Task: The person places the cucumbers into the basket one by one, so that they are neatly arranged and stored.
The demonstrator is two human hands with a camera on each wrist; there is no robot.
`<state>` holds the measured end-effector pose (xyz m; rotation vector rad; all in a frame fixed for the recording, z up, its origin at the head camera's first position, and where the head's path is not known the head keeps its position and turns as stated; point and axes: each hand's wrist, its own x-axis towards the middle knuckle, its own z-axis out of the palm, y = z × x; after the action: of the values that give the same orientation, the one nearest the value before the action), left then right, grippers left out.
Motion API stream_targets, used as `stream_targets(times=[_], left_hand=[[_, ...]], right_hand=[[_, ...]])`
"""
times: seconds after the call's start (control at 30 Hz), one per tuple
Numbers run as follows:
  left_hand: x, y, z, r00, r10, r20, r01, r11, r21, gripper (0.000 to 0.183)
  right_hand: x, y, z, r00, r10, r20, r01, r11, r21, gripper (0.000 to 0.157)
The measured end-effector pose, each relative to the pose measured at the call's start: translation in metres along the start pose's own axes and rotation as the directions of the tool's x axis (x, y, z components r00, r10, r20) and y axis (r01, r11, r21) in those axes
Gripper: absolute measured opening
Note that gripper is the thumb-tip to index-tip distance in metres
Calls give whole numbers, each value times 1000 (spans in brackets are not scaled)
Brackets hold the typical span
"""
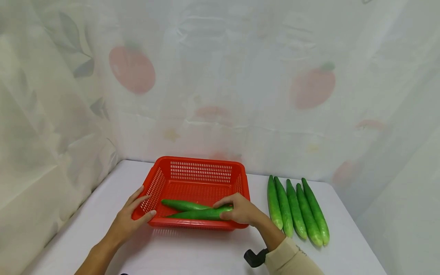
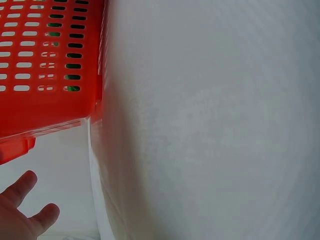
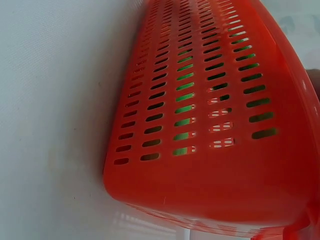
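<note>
A red slotted plastic basket (image 1: pixel 201 224) stands on the white table, and two long green cucumbers lie along its front side. My right hand (image 1: pixel 243 209) reaches over the basket's front right corner and grips the thick end of the nearer cucumber (image 1: pixel 196 214). Just behind it lies the other cucumber (image 1: pixel 180 204), its right end partly covered by the held one. At the basket's front left corner, my left hand (image 1: pixel 125 221) has its fingers and thumb spread, right at the rim. In the right wrist view, green shows through the slots of the basket wall (image 3: pixel 200 185).
Several more cucumbers (image 1: pixel 297 210) lie side by side on the table (image 1: pixel 203 252), to the right of the basket. A patterned curtain (image 1: pixel 220 84) hangs behind the table, with fabric walls on the left and right. A dark device (image 1: pixel 256 258) is worn at the right wrist.
</note>
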<state>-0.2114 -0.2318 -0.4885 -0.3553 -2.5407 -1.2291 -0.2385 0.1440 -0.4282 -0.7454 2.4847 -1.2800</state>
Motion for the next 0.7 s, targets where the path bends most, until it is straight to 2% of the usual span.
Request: stream_targets(times=[0.37,0.7], left_hand=[[0,0,0,1000,0,-4,0,1000,5,54],[-1,3,-1,1000,-2,-7,2,1000,-4,54]], right_hand=[[0,2,0,1000,20,-7,-19,987,158,30],[-2,3,-2,998,-41,-43,49,983,179,30]])
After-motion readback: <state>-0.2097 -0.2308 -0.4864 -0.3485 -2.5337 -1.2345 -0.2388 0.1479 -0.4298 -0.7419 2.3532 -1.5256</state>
